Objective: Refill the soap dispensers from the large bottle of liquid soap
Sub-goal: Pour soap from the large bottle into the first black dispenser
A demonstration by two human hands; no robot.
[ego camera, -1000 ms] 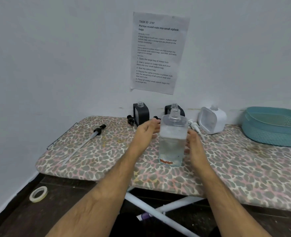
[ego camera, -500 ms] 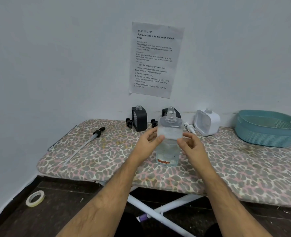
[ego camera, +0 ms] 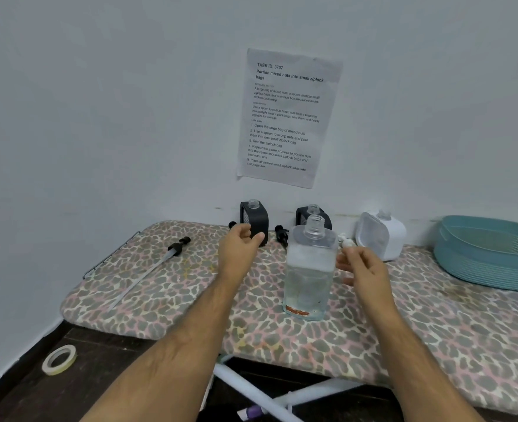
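Soap bottle (ego camera: 309, 269) — the large clear one, uncapped and about two-thirds full — stands upright near the front edge of the leopard-print board (ego camera: 434, 324), set between both arms, probably so it can be lifted and tipped easily. Neither hand holds it: the left hand (ego camera: 239, 254) hovers with loosely curled fingers just before the left black dispenser (ego camera: 254, 219), and the right hand (ego camera: 364, 271) hangs relaxed beside the bottle, apart from it. Behind stand a second black dispenser (ego camera: 312, 216) and a white dispenser (ego camera: 381, 234), necks open for pouring — their pumps removed, one long pump tube (ego camera: 160, 264) lying well to the left.
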